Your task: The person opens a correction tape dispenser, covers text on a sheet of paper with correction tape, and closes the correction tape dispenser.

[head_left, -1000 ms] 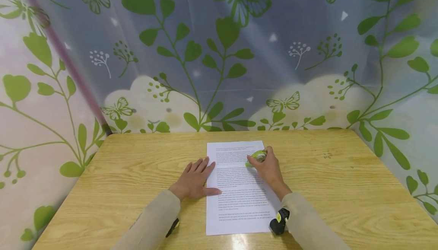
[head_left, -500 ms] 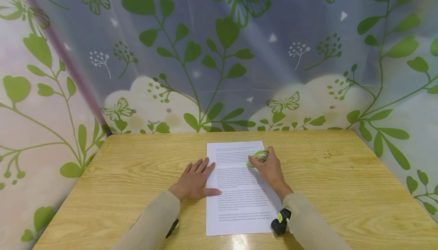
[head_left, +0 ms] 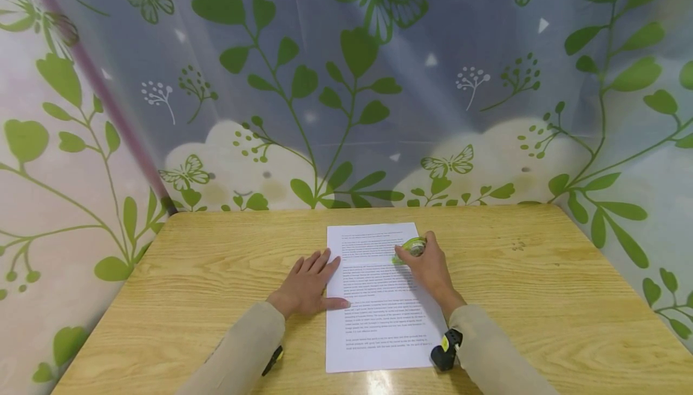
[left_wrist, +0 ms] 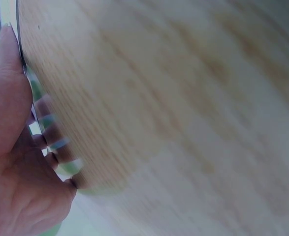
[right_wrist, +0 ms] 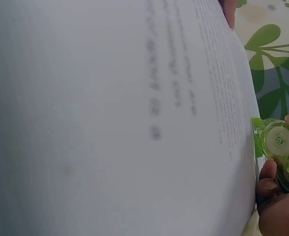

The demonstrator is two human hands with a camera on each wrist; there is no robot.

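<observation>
A white sheet of printed paper [head_left: 373, 358] lies flat on the wooden table in the head view. My right hand [head_left: 433, 272] grips a translucent green correction tape [head_left: 415, 246] between thumb and fingers, over the upper right part of the text. In the right wrist view, the round reel of the correction tape [right_wrist: 278, 140] shows through its case, its tip at the paper's surface. At the sheet's left edge rests my left hand [head_left: 307, 287], fingers spread and thumb lying on the paper. Any tape laid on the text is too small to tell.
The wooden table [head_left: 233, 244] reaches back to a patterned curtain [head_left: 303, 82] with green leaves and butterflies. A small dark mark [head_left: 518, 244] shows on the tabletop at the right. A black wrist device [head_left: 446, 350] sits by my right sleeve, over the paper's lower right corner.
My right hand has slid slightly to the right with the correction tape in its grip. The left hand and the paper stay where they were.
</observation>
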